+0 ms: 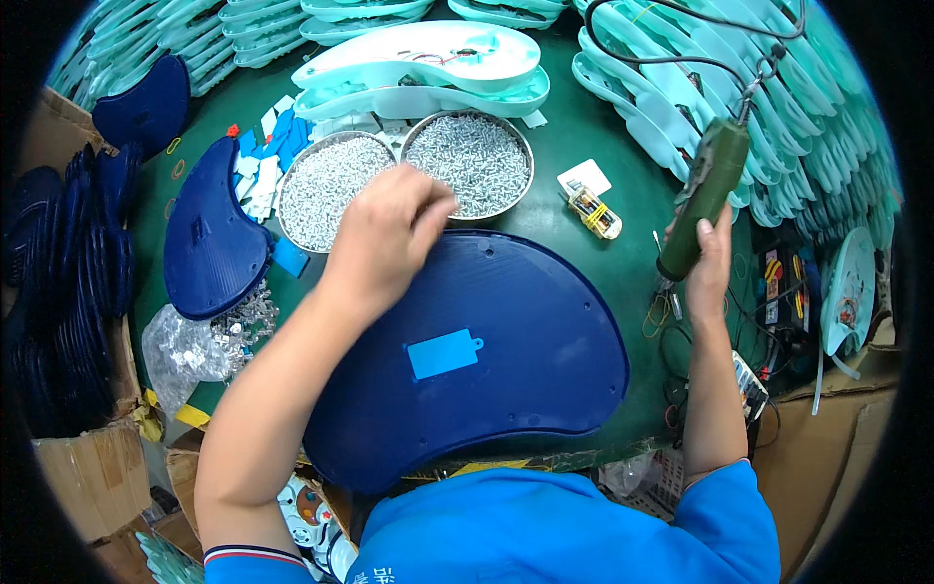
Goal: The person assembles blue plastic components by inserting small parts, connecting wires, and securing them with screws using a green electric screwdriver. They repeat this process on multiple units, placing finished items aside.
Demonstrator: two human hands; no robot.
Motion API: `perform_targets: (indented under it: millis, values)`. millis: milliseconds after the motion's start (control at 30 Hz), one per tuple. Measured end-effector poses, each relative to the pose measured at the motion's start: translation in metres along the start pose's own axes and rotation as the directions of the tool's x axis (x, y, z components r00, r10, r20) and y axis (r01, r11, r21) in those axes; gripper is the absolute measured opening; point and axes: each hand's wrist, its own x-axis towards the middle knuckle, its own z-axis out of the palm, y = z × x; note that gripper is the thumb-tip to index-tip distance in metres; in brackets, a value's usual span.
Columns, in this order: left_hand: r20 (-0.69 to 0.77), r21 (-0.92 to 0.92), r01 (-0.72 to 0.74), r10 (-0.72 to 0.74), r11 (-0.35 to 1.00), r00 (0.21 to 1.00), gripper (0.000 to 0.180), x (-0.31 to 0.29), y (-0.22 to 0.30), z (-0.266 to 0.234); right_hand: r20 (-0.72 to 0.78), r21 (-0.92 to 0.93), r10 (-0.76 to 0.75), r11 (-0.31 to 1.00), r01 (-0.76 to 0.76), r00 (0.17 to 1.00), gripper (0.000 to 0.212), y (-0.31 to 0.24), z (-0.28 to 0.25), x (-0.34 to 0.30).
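My left hand (394, 214) is closed, with fingers curled together, over the near edge between two round bowls. Whatever its fingertips hold is hidden. Small silver screws (472, 161) fill the right bowl (530, 164) and the left bowl (282, 216). In my right hand (709, 268) is a green electric screwdriver (707, 190), hanging from a hook and cord and tilted bit-down. Before me lies a large dark blue curved plastic shell (545, 341). A light blue rectangular cover (444, 354) with a small holed tab sits in the shell's middle.
Dark blue shells (73, 234) pile up at left; another shell (209, 234) lies beside the bowls. Mint-green shells (418, 58) stand at the back, more at right. Blue and white plates (263, 161), a plastic bag (180, 355) of metal parts and a rubber-banded part (593, 212) lie around.
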Motion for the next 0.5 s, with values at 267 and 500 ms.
perform_targets:
  millis: [267,500]
  values:
    - [0.237,-0.333,0.239,-0.165,0.912,0.958,0.012,-0.089,0.073,-0.015,0.224,0.847,-0.052,0.505,-0.168,0.973,0.071,-0.123,0.052,-0.036]
    - [0.171,-0.318,0.201,-0.152,0.927,0.973,0.013,-0.115,0.088,-0.014,0.4,0.826,-0.313,0.53,-0.191,0.861,0.086,-0.125,0.102,-0.078]
